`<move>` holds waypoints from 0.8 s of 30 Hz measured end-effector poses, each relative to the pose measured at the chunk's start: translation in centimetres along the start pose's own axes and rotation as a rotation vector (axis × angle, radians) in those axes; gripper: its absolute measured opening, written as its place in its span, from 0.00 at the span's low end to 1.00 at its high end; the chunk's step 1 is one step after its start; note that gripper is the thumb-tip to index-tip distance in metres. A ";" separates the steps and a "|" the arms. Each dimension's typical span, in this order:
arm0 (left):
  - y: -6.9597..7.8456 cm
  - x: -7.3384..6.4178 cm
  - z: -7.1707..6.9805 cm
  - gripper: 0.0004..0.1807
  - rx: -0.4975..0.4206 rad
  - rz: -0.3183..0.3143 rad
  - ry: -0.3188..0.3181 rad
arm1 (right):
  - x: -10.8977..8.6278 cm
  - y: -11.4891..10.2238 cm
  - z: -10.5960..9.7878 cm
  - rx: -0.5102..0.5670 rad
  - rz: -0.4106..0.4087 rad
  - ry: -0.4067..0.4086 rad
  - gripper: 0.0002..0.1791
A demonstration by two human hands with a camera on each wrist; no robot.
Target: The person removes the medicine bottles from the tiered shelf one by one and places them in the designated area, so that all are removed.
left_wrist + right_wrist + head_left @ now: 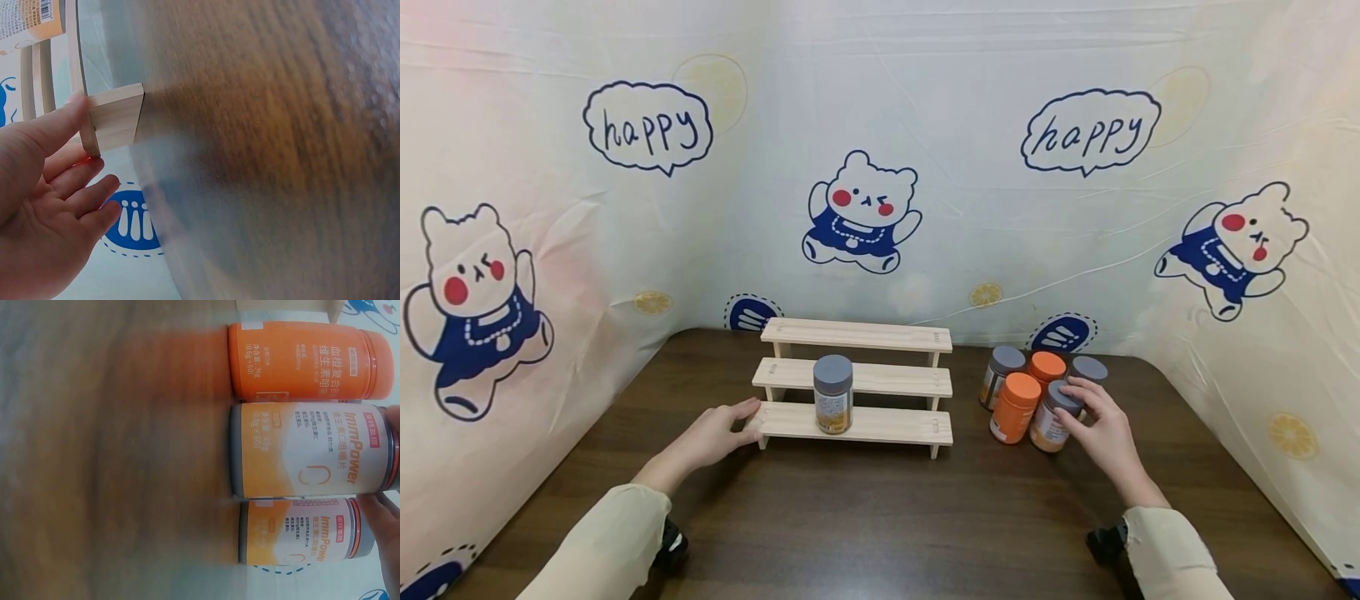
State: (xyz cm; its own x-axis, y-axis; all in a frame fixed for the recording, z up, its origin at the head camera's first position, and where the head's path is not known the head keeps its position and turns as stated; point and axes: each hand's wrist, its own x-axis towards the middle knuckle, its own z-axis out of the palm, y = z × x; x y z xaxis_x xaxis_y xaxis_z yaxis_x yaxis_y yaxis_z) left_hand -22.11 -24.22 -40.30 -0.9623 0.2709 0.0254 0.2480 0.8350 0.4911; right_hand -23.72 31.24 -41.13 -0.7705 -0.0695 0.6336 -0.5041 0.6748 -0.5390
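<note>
A three-tier wooden rack [880,423] stands mid-table with one grey-capped vitamin bottle [833,396] upright on its lowest step. My left hand [721,429] pinches the left end of that step; in the left wrist view the thumb [65,122] lies on top and the fingers are below. My right hand [1101,425] has its thumb and fingers around the grey cap of a vitamin bottle [306,450] at the front of a cluster on the right. An orange bottle [1016,408] stands directly beside it, and another grey-capped bottle [297,531] is behind the hand.
Behind the front pair stand a grey-capped bottle [1002,375] and an orange-capped bottle [1047,367], close together. A printed cloth [970,225] hangs around the back and sides of the dark wooden table [880,517].
</note>
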 end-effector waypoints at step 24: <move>-0.1 0.0 0.0 0.31 0.008 0.031 0.021 | 0.3 -0.1 -0.1 0.019 0.020 -0.054 0.17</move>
State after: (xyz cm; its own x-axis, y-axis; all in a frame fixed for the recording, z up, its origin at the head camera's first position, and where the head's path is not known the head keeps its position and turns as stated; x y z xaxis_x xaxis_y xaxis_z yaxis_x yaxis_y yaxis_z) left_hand -22.16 -24.30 -40.30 -0.9562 0.2866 0.0591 0.2787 0.8303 0.4825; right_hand -23.82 31.21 -40.85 -0.8001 -0.0956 0.5922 -0.4953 0.6622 -0.5623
